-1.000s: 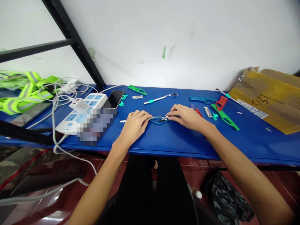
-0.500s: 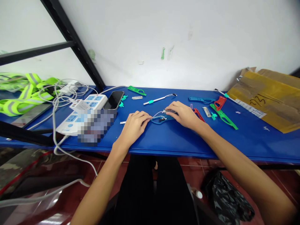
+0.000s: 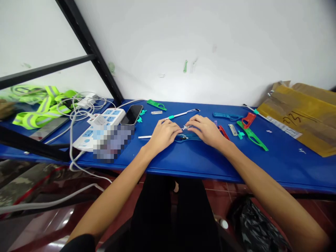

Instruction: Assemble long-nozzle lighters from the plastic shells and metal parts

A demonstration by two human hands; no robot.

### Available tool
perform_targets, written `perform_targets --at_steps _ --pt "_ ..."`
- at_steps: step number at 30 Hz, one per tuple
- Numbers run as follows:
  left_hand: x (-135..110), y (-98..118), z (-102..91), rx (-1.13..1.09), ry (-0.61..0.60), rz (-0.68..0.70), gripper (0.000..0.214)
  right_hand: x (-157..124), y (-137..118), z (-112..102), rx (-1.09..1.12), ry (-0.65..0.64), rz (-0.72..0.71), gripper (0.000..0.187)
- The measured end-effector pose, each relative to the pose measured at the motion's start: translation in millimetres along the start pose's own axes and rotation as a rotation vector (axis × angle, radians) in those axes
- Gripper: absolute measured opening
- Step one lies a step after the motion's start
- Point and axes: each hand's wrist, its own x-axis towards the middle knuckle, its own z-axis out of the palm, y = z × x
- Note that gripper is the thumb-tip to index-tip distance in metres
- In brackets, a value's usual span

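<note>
Both my hands meet over a blue plastic handle piece point(image 3: 189, 138) lying on the blue table point(image 3: 183, 157). My left hand point(image 3: 164, 134) has its fingers curled and pinched on the piece's left end, where a thin metal tube point(image 3: 145, 137) sticks out to the left. My right hand point(image 3: 206, 129) pinches a small metal part with thin wires point(image 3: 186, 127) just above the handle. The fingertips of both hands nearly touch. What lies under the palms is hidden.
Loose parts lie around: a green handle point(image 3: 156, 104), a metal rod with a teal sleeve point(image 3: 181, 113), a blue handle point(image 3: 227, 116), a red handle point(image 3: 248, 120), a long green piece point(image 3: 253, 136). A phone point(image 3: 132, 114), a power strip point(image 3: 101, 126) and cables sit left; cardboard point(image 3: 301, 117) right.
My left hand has slid right and forward along the piece until it meets my right hand. My right hand lifted the small wired part slightly. The camera view shifted a little.
</note>
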Motion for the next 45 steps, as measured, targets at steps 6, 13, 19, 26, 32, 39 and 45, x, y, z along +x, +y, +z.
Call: perform_targets --at_steps 6,13,19,26,32,39,45 --pt "-2 7 1.9 -0.049 0.087 -0.062 0.022 3 3 -22 -0.091 -0.039 -0.001 0.024" --pt "-8 -8 2.8 -0.049 0.073 -0.184 0.023 -16 59 -47 -0.206 0.072 0.222 0.033" --pt "0 -17 -4.6 -0.129 0.131 -0.188 0.034 -16 74 -18 -0.246 -0.083 0.241 0.037" --pt "40 -113 -58.0 0.199 0.043 -0.520 0.025 -14 75 -8 -0.311 -0.094 0.232 0.039" --pt "35 -157 -50.7 0.432 -0.157 -0.513 0.020 -16 66 -16 -0.267 -0.055 0.273 0.040" --pt "29 -144 -37.6 0.331 -0.107 -0.435 0.026 -11 58 -17 -0.183 -0.022 0.230 0.036" --pt "32 -137 -31.3 -0.034 -0.093 -0.339 0.033 -7 38 -22 -0.064 0.069 0.164 0.032"
